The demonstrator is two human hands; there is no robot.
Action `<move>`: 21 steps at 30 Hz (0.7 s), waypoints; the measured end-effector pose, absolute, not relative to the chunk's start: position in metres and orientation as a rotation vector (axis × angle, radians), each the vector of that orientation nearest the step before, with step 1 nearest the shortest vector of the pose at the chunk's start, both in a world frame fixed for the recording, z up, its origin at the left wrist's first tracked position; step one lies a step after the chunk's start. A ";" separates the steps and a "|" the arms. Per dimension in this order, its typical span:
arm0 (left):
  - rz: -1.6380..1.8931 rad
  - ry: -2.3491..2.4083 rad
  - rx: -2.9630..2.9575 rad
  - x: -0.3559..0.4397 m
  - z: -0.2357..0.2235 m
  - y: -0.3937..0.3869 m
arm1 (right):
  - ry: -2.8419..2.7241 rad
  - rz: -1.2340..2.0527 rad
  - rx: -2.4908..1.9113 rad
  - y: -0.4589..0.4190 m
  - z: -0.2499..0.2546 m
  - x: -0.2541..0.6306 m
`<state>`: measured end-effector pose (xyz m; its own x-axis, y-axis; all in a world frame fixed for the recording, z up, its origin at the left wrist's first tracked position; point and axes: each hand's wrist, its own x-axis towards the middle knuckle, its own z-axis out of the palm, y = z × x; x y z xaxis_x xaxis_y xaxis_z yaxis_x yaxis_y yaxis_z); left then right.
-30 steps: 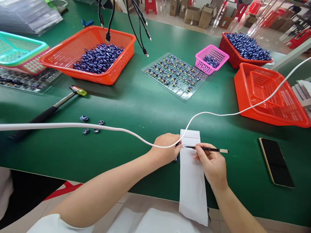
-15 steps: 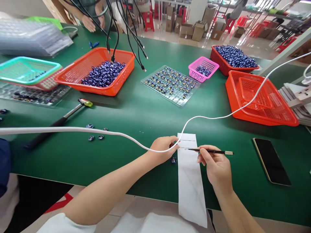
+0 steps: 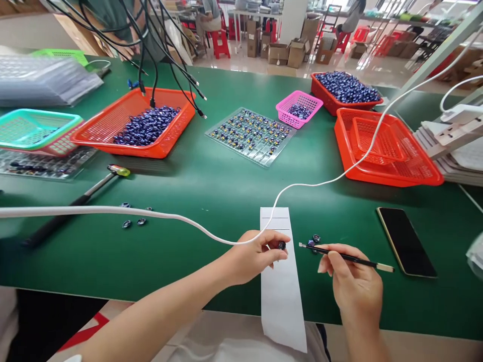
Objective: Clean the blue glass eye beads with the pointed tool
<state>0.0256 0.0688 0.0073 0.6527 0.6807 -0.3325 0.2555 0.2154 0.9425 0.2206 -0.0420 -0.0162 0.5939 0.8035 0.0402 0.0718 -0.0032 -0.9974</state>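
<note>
My left hand is over the paper strip, with a small dark round part pinched between thumb and fingers. A slim black pen is gripped in my right hand, its pale tip pointing left, just off the paper's right edge. The long white paper strip carries ruled lines near its top and hangs over the table's front edge. Close to the pen tip lie a few small shiny dark parts, partly covered by the pen. A white cable crosses the view in front of my left wrist.
A phone lies at right, a hammer at left. Farther back are an orange basket of blue parts, a filled clear tray, a pink basket and nested orange baskets. Black cables hang down; another person stands behind them.
My left hand has come down the strip and now holds a small dark part; the one beside it on the table is gone. My right hand has drawn the pen right, off the paper.
</note>
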 end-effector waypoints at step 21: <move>0.720 0.854 1.994 0.039 -0.027 0.055 | -1.253 0.440 -1.631 -0.048 -0.019 0.209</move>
